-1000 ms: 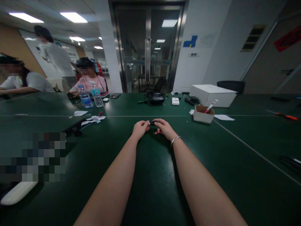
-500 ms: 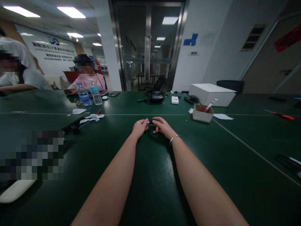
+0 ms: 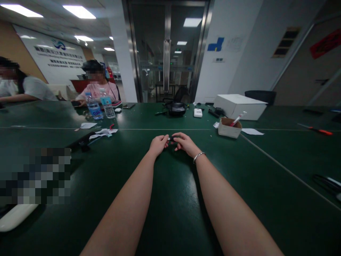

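Note:
My left hand (image 3: 160,143) and my right hand (image 3: 183,143) meet over the middle of the green table (image 3: 173,199). Between their fingertips is a small piece (image 3: 171,139), silver toward the left and black toward the right. Its kind is too small to make out. The left thumb and fingers are closed on the silver end. On the black end, the right thumb and index finger pinch, while the other right fingers curl below. A silver bracelet circles my right wrist.
Beyond my hands lie a black bundle (image 3: 176,109) and a white case (image 3: 197,113). Rightward are a small open box (image 3: 229,128), a large white box (image 3: 238,105) and a screwdriver (image 3: 321,131). Two bottles (image 3: 107,106) and crumpled paper (image 3: 102,133) are leftward; people sit behind.
My hands stay almost in place around the small piece, with the right fingers shifted slightly on its black end. At far left, a standing person has gone out of view.

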Motion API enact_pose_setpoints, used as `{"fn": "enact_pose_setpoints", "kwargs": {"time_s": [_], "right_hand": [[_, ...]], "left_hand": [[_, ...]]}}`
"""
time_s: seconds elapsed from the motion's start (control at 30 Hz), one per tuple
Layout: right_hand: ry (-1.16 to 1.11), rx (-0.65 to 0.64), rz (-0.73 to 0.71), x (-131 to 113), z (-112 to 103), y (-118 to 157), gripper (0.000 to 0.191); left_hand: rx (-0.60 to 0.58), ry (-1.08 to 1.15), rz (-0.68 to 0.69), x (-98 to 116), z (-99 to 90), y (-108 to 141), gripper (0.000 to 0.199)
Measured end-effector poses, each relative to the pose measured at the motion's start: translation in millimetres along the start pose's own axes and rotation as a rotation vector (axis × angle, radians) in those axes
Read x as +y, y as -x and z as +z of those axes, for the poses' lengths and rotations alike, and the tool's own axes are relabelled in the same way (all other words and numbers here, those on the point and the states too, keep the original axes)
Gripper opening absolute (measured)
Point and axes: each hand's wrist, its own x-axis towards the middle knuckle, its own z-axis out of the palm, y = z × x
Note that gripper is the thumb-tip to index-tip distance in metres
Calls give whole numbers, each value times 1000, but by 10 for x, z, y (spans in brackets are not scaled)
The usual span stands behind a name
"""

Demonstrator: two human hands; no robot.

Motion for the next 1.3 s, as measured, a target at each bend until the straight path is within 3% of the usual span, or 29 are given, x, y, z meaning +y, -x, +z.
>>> {"fn": "enact_pose_setpoints", "kwargs": {"time_s": [0.27, 0.53, 0.7, 0.83, 0.9, 1.1, 1.3], "right_hand": [[-58, -93, -56, -9, -34, 40, 35], [-36, -34, -52, 13, -36, 40, 29], [-86, -39, -12, -11, -24, 58, 46], [-5, 12, 54, -11, 6, 33, 20], [10, -7, 33, -1, 5, 23, 17], [-74, -73, -55, -8, -29, 68, 32], [-64, -74, -61, -11, -29, 71, 34]], "left_hand": [[47, -20, -60, -3, -11, -27, 48], [61, -122, -67, 48, -20, -5, 51], [67, -62, -59, 24, -21, -15, 50], [50, -54, -52, 36, -18, 2, 49], [53, -72, -39, 54, -13, 17, 49], [56, -102, -43, 99, -13, 43, 50], [60, -75, -64, 108, -18, 48, 50]]}}
